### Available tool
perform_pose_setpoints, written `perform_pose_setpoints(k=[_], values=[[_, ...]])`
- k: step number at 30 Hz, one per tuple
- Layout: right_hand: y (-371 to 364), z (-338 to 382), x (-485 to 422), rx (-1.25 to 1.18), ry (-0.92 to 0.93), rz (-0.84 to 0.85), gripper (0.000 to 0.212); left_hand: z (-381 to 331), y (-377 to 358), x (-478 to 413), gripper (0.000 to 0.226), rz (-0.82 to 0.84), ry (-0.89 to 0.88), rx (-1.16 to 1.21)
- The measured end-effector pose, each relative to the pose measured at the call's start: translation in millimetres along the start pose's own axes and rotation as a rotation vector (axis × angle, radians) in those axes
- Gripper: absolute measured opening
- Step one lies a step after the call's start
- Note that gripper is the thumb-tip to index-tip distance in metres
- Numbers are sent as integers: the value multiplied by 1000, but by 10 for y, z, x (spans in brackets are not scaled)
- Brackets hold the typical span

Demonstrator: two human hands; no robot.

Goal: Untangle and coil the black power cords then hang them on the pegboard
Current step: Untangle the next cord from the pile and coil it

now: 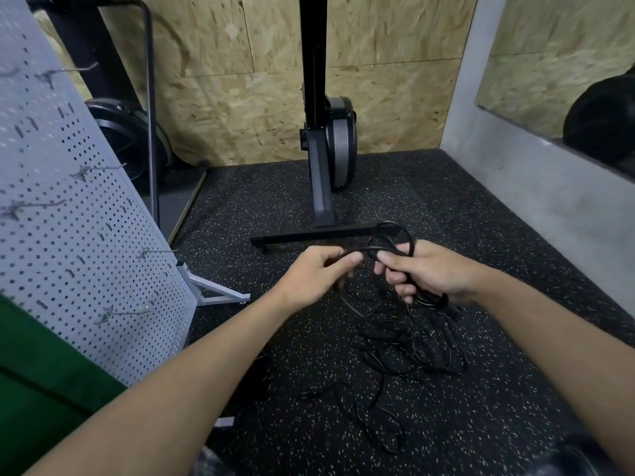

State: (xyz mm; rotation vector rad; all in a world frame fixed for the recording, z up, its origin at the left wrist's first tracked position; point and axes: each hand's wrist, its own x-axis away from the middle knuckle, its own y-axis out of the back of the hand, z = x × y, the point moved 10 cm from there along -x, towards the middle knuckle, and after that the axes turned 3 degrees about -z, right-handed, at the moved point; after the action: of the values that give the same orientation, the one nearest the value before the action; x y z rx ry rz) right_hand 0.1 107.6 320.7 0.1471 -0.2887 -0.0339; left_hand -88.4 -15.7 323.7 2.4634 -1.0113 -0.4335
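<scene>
Right of the pegboard [68, 218], on the floor [498, 424]: black power cords [412, 341], mostly tangled; right hand [426, 273] grips gathered loops [391, 235] as a coil core, left hand [318, 273] pinches the next length, apparently feeding it.

Left grip [321, 269], right grip [424, 274] — holding cords [370, 249].

Gym: speckled rubber floor [481, 235], upright rowing machine [330, 146], mirror [567, 80].

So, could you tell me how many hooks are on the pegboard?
6 hooks: top-left edge, upper, middle, left, right edge, lowest. More may lie outside the frame.
</scene>
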Motion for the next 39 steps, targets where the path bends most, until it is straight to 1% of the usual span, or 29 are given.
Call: perform_pose_setpoints(k=[2, 5, 6, 9, 12, 14, 17, 20, 22, 24, 27, 29, 31, 32, 33, 36, 37, 38, 39], values=[[73, -14, 12, -101, -9, -45, 25, 121, -62, 30, 35, 48, 105, 147], [192, -71, -9, -203, -1, -143, 25, 227, -200, 105, 28, 116, 304, 470], [213, -83, -16, -223, 8, -167, 26, 221, -228, 118, 26, 119, 331, 512], [219, -73, -16, -198, 38, -224, 31, 139, -238, 93, 23, 55, 314, 577], [212, -8, 4, -4, 87, -266, 36, 51, -175, 61, 22, -38, 263, 621], [161, -1, 18, 112, 91, -236, 38, 39, -147, 61, 21, -80, 262, 660], [80, 10, 41, 118, 98, -165, 37, 10, -149, 72, 21, -99, 269, 699], [67, 44, 31, 118, 114, -129, 40, -42, -152, 45, 22, -104, 233, 702], [60, -10, 4, 96, 66, -128, 37, -85, -112, 32, 25, -130, 195, 661], [-8, -71, -20, -10, 16, -91, 32, -127, -42, 23, 26, -180, 126, 531], [-192, -73, -15, -191, -19, 13, 13, -209, 60, 37, 29, -266, 33, 347], [-228, -65, -13, -236, -33, 10, 8, -259, 148, 51, 34, -363, -12, 219], [-184, -35, -45, -268, 7, -50, 7, -246, 213, 62, 42, -449, 2, 116], [-150, 0, -63, -301, 41, -91, 8, -203, 189, 51, 44, -437, 35, 119], [-115, 30, -80, -339, 70, -127, 11, -138, 119, 27, 46, -384, 76, 155], [-61, 98, -127, -375, 134, -172, 36, 18, -265, -5, 51, -89, 164, 282], [-41, 104, -144, -366, 142, -191, 40, 32, -404, 8, 54, 15, 165, 307], [-5, 92, -162, -373, 135, -225, 37, 40, -534, 41, 55, 119, 172, 321], [46, 75, -178, -401, 125, -268, 30, 54, -647, 86, 57, 214, 190, 326]])
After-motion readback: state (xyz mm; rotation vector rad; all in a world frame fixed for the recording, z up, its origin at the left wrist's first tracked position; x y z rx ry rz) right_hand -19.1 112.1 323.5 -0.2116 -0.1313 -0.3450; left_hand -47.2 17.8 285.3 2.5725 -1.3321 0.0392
